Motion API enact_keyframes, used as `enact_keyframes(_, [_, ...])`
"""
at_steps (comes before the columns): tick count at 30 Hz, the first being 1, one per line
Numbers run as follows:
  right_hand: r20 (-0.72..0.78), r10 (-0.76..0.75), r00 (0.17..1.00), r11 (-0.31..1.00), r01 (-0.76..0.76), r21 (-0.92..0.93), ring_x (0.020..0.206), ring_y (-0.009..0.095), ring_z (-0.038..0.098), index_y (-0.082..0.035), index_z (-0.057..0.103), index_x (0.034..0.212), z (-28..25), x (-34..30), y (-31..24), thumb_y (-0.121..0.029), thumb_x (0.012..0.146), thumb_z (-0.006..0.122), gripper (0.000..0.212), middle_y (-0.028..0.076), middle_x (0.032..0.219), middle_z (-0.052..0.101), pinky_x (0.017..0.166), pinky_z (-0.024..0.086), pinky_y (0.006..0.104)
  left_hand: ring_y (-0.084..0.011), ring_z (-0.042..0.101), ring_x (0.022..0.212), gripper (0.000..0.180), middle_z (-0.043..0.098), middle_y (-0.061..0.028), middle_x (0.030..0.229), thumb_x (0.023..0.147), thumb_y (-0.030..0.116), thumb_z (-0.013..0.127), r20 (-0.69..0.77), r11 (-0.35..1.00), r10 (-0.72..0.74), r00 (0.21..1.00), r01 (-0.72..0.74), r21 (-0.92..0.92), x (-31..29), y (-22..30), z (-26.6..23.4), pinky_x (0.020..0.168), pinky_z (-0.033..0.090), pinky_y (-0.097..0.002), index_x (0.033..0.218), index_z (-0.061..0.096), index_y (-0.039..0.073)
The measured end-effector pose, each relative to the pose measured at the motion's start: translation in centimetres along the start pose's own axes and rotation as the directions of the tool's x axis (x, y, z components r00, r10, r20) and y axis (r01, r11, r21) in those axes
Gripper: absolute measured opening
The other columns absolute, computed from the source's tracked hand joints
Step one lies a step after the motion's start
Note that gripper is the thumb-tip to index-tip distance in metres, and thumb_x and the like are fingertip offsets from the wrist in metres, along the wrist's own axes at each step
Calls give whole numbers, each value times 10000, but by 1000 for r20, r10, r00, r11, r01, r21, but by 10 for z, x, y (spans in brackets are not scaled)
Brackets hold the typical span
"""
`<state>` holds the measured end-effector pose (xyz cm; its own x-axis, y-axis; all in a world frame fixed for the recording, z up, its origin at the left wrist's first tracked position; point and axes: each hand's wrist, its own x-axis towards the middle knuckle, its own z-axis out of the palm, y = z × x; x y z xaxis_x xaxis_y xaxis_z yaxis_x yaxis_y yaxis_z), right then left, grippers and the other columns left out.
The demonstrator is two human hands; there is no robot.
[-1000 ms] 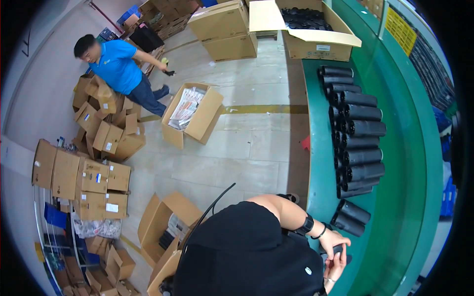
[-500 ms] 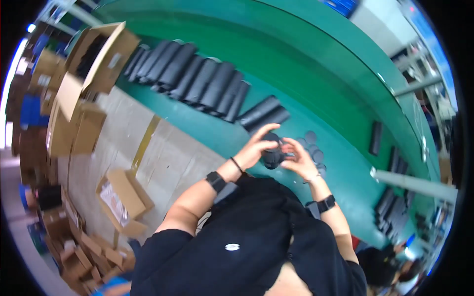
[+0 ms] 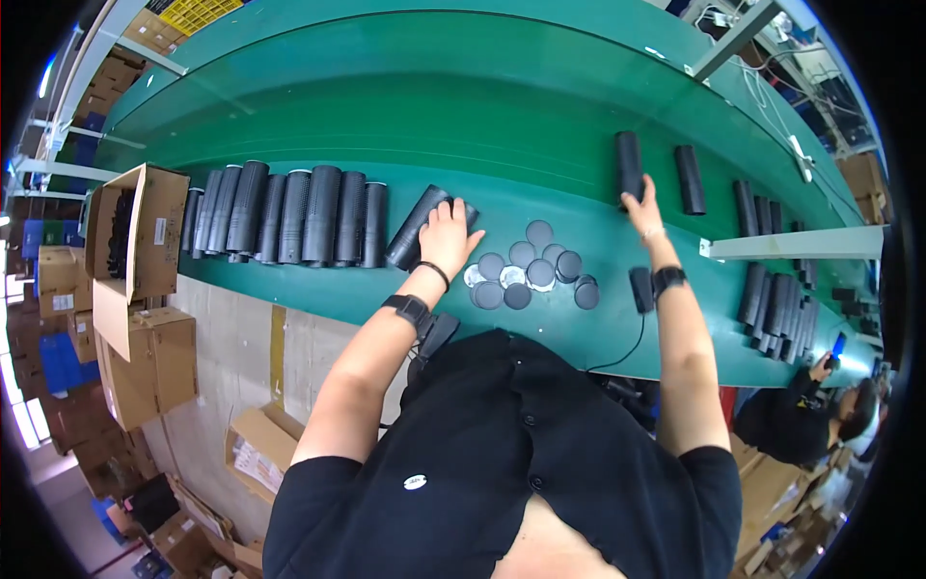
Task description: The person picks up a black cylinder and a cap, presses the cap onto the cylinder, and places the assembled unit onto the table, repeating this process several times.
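Left grip (image 3: 445, 238) lies over cylinder pair (image 3: 407, 241), close to table's (image 3: 593, 227) near edge; fingers part-spread, whether closed on one cannot tell. Right grip (image 3: 644, 207) closed round lower end of black cylinder (image 3: 627, 159), well in from near edge. Bare room between dark discs (image 3: 489, 295) and right grip. Cylinder row (image 3: 323, 212) crowds left; grey post (image 3: 796, 243) crosses right. White label (image 3: 160, 230) on open carton (image 3: 145, 275), oval badge (image 3: 415, 482) on shirt (image 3: 463, 425): print too small to read.
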<state>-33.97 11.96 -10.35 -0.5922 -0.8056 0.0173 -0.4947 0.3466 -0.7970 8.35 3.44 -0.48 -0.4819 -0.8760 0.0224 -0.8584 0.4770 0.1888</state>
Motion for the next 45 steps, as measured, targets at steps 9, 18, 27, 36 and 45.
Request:
enact_keyframes(9, [12,-300,954,790,255,-558,1026,354,535,-127,604,1090,30,-1,-94,-66,746,665,355,131,1114,591,892,444,459,-406,536,1034,888,492,-217,1111,600,7,732,86,798,-139,986,163,-580,-13,-22,-23,930,466,-400,1388,321,3])
enact_keyframes(18, [639,-356,681,783,591,-194,1095,300,491,-120,616,1115,108,-131,-156,-93,616,809,537,90,1081,558,929,421,411,-132,540,1023,658,557,-19,1057,673,-63,749,308,157,6,951,303,-940,-54,-63,-49,903,463,-301,1235,444,92])
enact_keyframes(27, [545,-437,716,758,619,-205,1064,304,511,-106,635,1052,122,-147,-165,-89,660,777,417,81,1056,576,902,437,411,-130,551,1057,645,569,-24,1130,725,-31,769,309,-4,-19,951,309,-951,-78,-76,-45,919,467,-287,1275,455,87])
enact_keyframes(36, [728,-482,487,628,772,-100,1000,292,549,-106,646,910,189,-167,-195,-129,797,648,116,77,969,580,853,460,413,-116,550,1016,638,573,-10,1071,683,-8,809,261,65,96,961,256,-965,-90,-70,-43,879,478,-279,1235,501,80])
enact_keyframes(45, [467,-338,817,941,302,154,787,222,642,-26,625,927,173,-164,-175,-55,852,616,81,71,805,664,687,498,337,-112,542,1026,631,558,9,1092,701,-47,783,289,-89,36,957,291,-952,-97,-75,-42,899,467,-274,1251,503,85])
